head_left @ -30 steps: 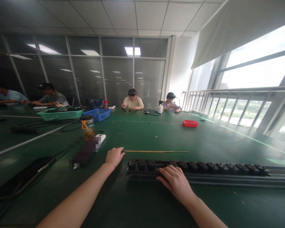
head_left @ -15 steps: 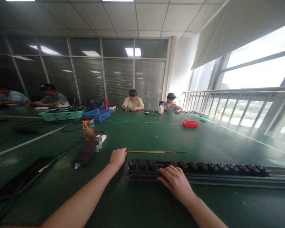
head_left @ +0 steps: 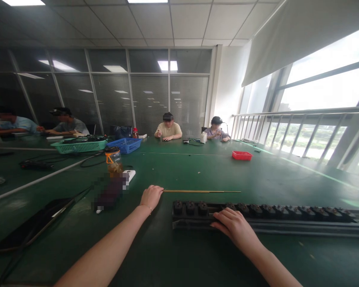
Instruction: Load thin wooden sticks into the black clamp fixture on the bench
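Note:
My left hand [head_left: 152, 197], back of the hand up, is closed around one end of several thin, straw-coloured rods [head_left: 197, 191]. They stretch to the right, just above or on the green table behind the rail. With its fingers over the top and its thumb at the front, my right hand [head_left: 233, 224] grips a long black rail [head_left: 194, 223] near its left end. Along the rail stands a row of black blocks [head_left: 202, 208] with small metal parts on top. Three are left of my right hand and several to its right. The hand hides part of the rail.
A pixelated dark item [head_left: 112, 194], a white device [head_left: 129, 175] and a jar with an orange strap [head_left: 115, 161] lie left. Further off are a green basket [head_left: 79, 146], a blue basket [head_left: 126, 146] and a red tray [head_left: 241, 155]. Several people sit around the table.
The black rail has slid right, with my right hand moving along on it. My left hand and the thin rods have shifted slightly right in the view.

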The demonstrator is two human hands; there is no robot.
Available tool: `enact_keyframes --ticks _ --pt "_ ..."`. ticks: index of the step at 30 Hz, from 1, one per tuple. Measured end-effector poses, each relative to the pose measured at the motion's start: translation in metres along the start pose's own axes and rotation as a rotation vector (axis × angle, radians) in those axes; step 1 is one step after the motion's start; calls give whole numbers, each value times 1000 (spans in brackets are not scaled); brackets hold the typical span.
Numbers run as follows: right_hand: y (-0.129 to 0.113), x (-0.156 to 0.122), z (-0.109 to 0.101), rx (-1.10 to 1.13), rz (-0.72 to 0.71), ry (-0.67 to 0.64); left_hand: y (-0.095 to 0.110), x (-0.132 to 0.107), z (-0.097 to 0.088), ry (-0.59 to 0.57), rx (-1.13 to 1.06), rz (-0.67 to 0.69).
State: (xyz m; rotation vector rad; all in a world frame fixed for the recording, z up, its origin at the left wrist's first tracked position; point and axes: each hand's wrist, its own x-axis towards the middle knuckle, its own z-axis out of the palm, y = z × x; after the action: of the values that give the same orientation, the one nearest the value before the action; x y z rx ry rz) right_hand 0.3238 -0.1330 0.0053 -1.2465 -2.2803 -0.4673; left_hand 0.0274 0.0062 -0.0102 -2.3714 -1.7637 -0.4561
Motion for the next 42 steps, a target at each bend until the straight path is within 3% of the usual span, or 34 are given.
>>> enact_keyframes --ticks 7,17,22,27,30,32,34,38,42 --pt "71 -35 -31 16 2 -121 -6 -3 1 16 -38 10" --pt "199 -118 -84 -167 141 -276 0 -3 -4 -11 -64 -19" --pt "238 -152 -88 -238 135 -226 3 -3 -7 -35 -75 -41" --pt "266 -154 -96 -177 209 -347 3 -2 -5 -5 -37 -4" --pt "241 -112 -105 -198 324 -409 4 -1 -5 -5 -28 -7" --pt "196 -64 -103 -270 377 -347 4 -1 -5 -18 -33 -18" --pt "137 -9 -89 -300 326 -349 4 -2 -6 -23 -32 -41" --pt "37 79 -26 -246 97 -456 3 -4 -7 -37 10 -83" --pt "-6 122 42 -242 16 -520 0 -7 -6 -82 -25 -78"
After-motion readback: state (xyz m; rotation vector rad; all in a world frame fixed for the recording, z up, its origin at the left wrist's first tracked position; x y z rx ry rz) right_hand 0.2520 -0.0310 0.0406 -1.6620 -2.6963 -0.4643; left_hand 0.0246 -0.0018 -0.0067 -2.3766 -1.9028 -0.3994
